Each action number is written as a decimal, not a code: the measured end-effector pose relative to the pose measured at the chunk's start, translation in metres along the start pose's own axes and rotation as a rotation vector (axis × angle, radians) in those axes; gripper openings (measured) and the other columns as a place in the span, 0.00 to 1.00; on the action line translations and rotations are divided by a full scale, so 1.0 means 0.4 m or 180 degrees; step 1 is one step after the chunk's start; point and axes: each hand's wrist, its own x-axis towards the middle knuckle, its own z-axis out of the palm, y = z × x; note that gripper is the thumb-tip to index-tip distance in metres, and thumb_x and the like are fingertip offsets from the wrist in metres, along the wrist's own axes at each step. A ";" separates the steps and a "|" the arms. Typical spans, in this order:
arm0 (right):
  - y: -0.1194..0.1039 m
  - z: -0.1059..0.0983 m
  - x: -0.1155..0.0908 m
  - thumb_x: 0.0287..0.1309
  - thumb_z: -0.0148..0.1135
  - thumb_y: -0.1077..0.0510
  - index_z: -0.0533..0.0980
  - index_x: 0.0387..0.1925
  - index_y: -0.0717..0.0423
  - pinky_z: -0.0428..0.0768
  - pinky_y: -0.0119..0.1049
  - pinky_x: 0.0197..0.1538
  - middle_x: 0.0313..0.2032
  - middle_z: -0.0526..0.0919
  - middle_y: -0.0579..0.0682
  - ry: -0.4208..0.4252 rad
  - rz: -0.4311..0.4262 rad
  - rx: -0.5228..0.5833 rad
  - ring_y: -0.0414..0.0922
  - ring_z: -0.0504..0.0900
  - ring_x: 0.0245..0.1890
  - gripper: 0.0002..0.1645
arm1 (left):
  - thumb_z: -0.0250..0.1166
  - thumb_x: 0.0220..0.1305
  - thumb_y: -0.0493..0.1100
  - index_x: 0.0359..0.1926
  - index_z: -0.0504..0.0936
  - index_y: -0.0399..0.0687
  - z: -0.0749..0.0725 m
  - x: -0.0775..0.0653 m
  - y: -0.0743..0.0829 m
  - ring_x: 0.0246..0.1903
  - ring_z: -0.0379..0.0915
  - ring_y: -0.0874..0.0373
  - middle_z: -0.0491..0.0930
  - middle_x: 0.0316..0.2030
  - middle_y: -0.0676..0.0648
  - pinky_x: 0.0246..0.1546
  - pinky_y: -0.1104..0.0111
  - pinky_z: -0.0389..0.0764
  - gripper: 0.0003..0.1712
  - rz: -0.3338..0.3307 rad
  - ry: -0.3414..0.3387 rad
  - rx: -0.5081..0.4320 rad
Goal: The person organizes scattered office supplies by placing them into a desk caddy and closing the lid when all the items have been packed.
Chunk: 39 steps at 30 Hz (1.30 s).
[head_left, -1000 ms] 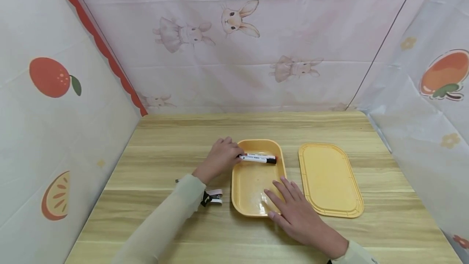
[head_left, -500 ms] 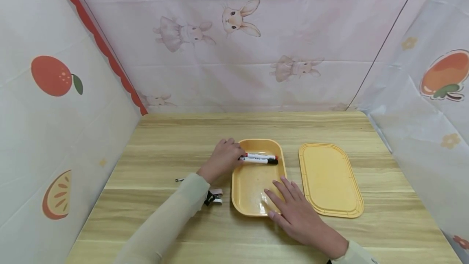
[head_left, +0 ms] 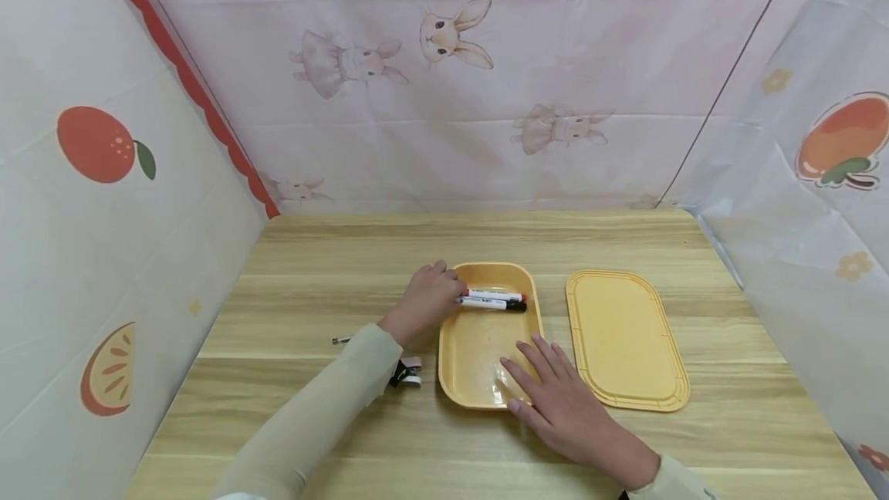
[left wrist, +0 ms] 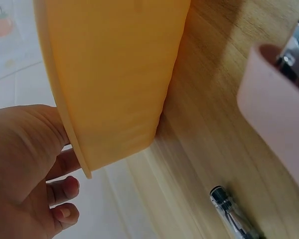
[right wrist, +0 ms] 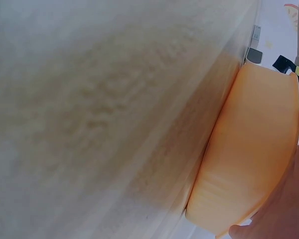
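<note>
Two whiteboard markers lie side by side across the far part of a yellow plastic box (head_left: 472, 396). One marker (head_left: 510, 297) has a red cap, the other (head_left: 486, 304) a black cap. My left hand (head_left: 429, 295) reaches over the box's far left rim, fingers at the left end of the black marker. In the left wrist view the thumb and forefinger of this hand (left wrist: 20, 159) pass behind the rim, and the other fingers are bent. My right hand (head_left: 566, 407) rests with spread, straight fingers on the near right rim of the box.
A yellow lid (head_left: 625, 342) lies flat right of the box. Left of the box is a pink and white thing (head_left: 410, 363) with metal parts, partly hidden by the left arm. Beside it lies a slim clear-barrelled pen (left wrist: 231, 214). Printed sheets (head_left: 444, 153) surround the table.
My left hand has shifted slightly right and the black marker has settled lower beside the red one. The right hand, box and lid stay in place.
</note>
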 end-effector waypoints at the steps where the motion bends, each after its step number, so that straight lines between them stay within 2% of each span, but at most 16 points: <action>1: 0.000 0.000 0.000 0.74 0.49 0.38 0.65 0.74 0.43 0.47 0.54 0.75 0.74 0.63 0.57 0.0004 -0.0004 -0.0002 0.60 0.53 0.77 0.33 | 0.72 0.63 0.49 0.42 0.90 0.59 0.001 0.000 0.000 0.35 0.70 0.56 0.85 0.39 0.55 0.34 0.67 0.71 0.07 -0.0004 -0.0005 0.0006; 11: -0.001 -0.001 0.001 0.73 0.49 0.38 0.64 0.75 0.42 0.48 0.54 0.76 0.74 0.63 0.57 0.0003 -0.0004 -0.0031 0.59 0.54 0.77 0.33 | 0.72 0.63 0.51 0.42 0.89 0.61 0.006 0.000 -0.002 0.36 0.71 0.56 0.83 0.39 0.55 0.34 0.67 0.73 0.07 0.0005 -0.0004 0.0109; 20: 0.001 0.001 0.002 0.73 0.49 0.38 0.65 0.74 0.43 0.48 0.55 0.75 0.73 0.64 0.57 0.0020 -0.0021 -0.0020 0.60 0.54 0.77 0.33 | 0.71 0.62 0.56 0.45 0.87 0.62 0.005 -0.004 -0.006 0.37 0.70 0.57 0.83 0.40 0.56 0.37 0.67 0.74 0.12 0.0026 -0.0037 0.0275; 27: 0.000 -0.001 0.002 0.73 0.49 0.38 0.65 0.74 0.43 0.50 0.56 0.75 0.73 0.64 0.57 -0.0003 -0.0010 -0.0009 0.61 0.54 0.77 0.33 | 0.69 0.64 0.60 0.47 0.86 0.60 0.006 -0.006 -0.009 0.38 0.70 0.56 0.81 0.42 0.54 0.39 0.65 0.73 0.16 -0.0013 -0.0033 0.0253; 34: -0.003 -0.006 0.004 0.73 0.49 0.38 0.65 0.74 0.43 0.50 0.56 0.75 0.73 0.64 0.58 0.0010 -0.0013 -0.0025 0.61 0.55 0.77 0.33 | 0.67 0.65 0.63 0.56 0.83 0.60 0.002 -0.015 -0.012 0.47 0.74 0.55 0.82 0.51 0.53 0.47 0.61 0.76 0.23 -0.0070 -0.0002 0.0163; 39: -0.003 -0.006 0.004 0.73 0.49 0.38 0.65 0.74 0.43 0.48 0.55 0.75 0.73 0.64 0.58 0.0006 -0.0013 -0.0022 0.60 0.55 0.77 0.33 | 0.67 0.65 0.63 0.64 0.77 0.57 -0.006 -0.022 -0.016 0.57 0.74 0.50 0.79 0.60 0.49 0.56 0.56 0.77 0.31 -0.0074 0.0162 -0.0044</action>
